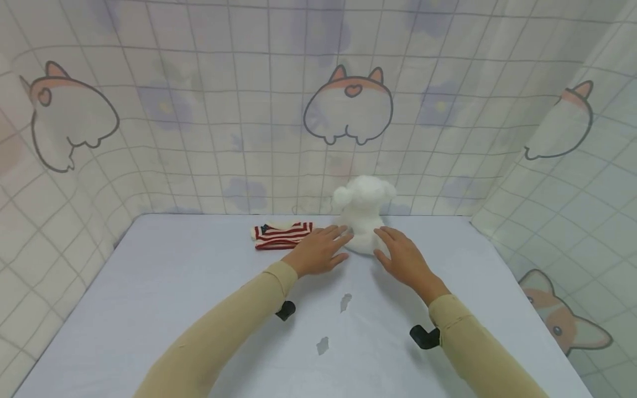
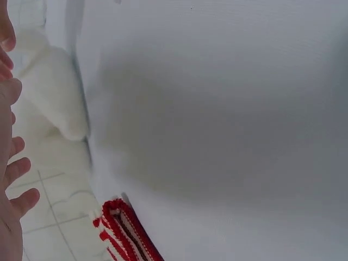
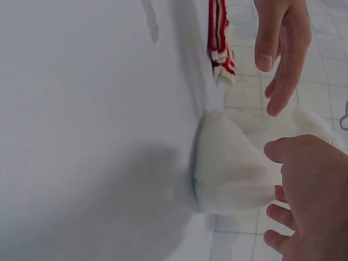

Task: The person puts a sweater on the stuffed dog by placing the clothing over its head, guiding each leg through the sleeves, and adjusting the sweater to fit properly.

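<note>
Cupping the white plush low from both sides is probably the way to go imo, keeping pressure light and even so the squishy-looking body doesn't dent or tip. It sits upright at the far edge of the desk, right of centre. The left hand and right hand are apart, fingers loose and clasping nothing, though actual contact is hard to tell. Plush looks fuzzy, with a round lumpy top. Just left, along that same edge, lies a folded red-and-cream striped knit, chunky yarn.
</note>
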A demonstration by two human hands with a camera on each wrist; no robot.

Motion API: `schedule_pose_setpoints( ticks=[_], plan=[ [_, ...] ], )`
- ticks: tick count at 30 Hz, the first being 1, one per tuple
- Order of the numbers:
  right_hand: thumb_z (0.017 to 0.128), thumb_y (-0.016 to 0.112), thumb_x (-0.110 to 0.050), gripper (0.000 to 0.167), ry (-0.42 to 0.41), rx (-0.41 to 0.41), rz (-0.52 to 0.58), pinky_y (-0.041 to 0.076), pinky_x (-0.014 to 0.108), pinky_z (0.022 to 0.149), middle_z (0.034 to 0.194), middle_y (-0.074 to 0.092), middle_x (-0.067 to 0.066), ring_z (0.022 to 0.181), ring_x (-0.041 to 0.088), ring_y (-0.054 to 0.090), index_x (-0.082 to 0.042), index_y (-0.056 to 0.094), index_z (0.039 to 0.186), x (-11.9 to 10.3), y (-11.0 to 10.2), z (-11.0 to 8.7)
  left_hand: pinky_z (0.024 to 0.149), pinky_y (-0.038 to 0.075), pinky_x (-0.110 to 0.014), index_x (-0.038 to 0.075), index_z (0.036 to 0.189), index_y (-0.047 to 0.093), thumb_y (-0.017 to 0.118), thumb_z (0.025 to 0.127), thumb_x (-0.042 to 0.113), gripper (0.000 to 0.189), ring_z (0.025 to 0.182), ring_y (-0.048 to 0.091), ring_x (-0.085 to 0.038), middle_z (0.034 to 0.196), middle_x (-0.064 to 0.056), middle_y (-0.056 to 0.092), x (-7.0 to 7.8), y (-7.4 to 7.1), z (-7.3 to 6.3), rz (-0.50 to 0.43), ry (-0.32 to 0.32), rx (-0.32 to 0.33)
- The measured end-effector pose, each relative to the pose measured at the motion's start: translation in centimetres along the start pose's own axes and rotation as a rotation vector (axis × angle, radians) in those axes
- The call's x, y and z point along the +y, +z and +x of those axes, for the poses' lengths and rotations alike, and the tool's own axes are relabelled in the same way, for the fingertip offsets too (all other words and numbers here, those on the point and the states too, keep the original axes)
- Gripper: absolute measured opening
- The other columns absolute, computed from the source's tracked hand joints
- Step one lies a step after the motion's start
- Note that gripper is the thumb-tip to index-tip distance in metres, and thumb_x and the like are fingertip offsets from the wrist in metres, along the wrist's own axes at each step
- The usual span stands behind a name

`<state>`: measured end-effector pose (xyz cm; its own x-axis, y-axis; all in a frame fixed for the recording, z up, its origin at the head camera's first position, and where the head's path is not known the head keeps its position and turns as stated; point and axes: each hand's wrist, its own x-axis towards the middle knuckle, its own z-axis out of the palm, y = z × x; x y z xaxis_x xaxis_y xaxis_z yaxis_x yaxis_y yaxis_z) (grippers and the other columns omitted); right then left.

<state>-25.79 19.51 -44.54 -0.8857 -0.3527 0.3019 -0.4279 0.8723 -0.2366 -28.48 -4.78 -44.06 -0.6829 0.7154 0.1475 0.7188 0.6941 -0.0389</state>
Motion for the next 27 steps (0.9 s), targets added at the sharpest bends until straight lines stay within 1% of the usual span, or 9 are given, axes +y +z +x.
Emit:
schedule_pose_setpoints(
  ticks=[5, 9, 13, 22, 27],
  plan=[
    [0.091, 0.065, -0.022, 0.052, 0.025, 0.009, 0.014, 0.041, 0.054, 0.105, 0.140, 0.050, 0.020, 0.129, 0.038, 0.048, -0.003, 0.050, 0.137, 0.4, 0.4, 0.1, 0.110, 0.040, -0.043, 0.020, 0.149, 0.038, 0.045, 0.101, 0.043, 0.054, 0.140, 0.040, -0.024, 0.154, -0.006, 0.039, 0.2, 0.3, 0.6, 0.011, -0.002, -0.015],
    [0.092, 0.065, -0.023, 0.051, 0.044, 0.019, 0.011, 0.041, 0.054, 0.105, 0.140, 0.050, 0.020, 0.130, 0.038, 0.048, -0.003, 0.051, 0.136, 0.7, 0.9, 0.3, 0.111, 0.040, -0.042, 0.020, 0.150, 0.036, 0.044, 0.101, 0.044, 0.055, 0.141, 0.039, -0.023, 0.155, -0.005, 0.037, 0.1, 0.5, 1.0, 0.032, -0.021, -0.031],
    [0.093, 0.063, -0.024, 0.051, 0.078, 0.017, 0.026, 0.041, 0.053, 0.106, 0.141, 0.049, 0.021, 0.131, 0.039, 0.047, -0.001, 0.050, 0.137, 0.8, 1.2, 0.7, 0.111, 0.040, -0.042, 0.020, 0.150, 0.035, 0.045, 0.100, 0.044, 0.056, 0.142, 0.038, -0.022, 0.155, -0.004, 0.038, -0.1, 0.8, 1.3, 0.035, -0.039, -0.034],
    [0.095, 0.061, -0.026, 0.056, 0.164, -0.011, 0.068, 0.038, 0.052, 0.109, 0.144, 0.045, 0.022, 0.133, 0.039, 0.044, 0.001, 0.042, 0.140, 1.0, 1.7, 1.4, 0.109, 0.042, -0.042, 0.019, 0.147, 0.038, 0.048, 0.100, 0.042, 0.054, 0.139, 0.041, -0.022, 0.151, -0.006, 0.042, -0.6, 1.7, 1.8, -0.004, -0.069, -0.007],
    [0.094, 0.062, -0.031, 0.062, 0.181, -0.015, 0.074, 0.039, 0.052, 0.108, 0.144, 0.044, 0.023, 0.133, 0.039, 0.044, 0.002, 0.039, 0.141, 1.0, 1.7, 1.9, 0.109, 0.042, -0.042, 0.020, 0.147, 0.039, 0.048, 0.099, 0.043, 0.053, 0.138, 0.042, -0.022, 0.150, -0.005, 0.044, -0.8, 2.1, 2.2, -0.020, -0.093, -0.019]
  ],
)
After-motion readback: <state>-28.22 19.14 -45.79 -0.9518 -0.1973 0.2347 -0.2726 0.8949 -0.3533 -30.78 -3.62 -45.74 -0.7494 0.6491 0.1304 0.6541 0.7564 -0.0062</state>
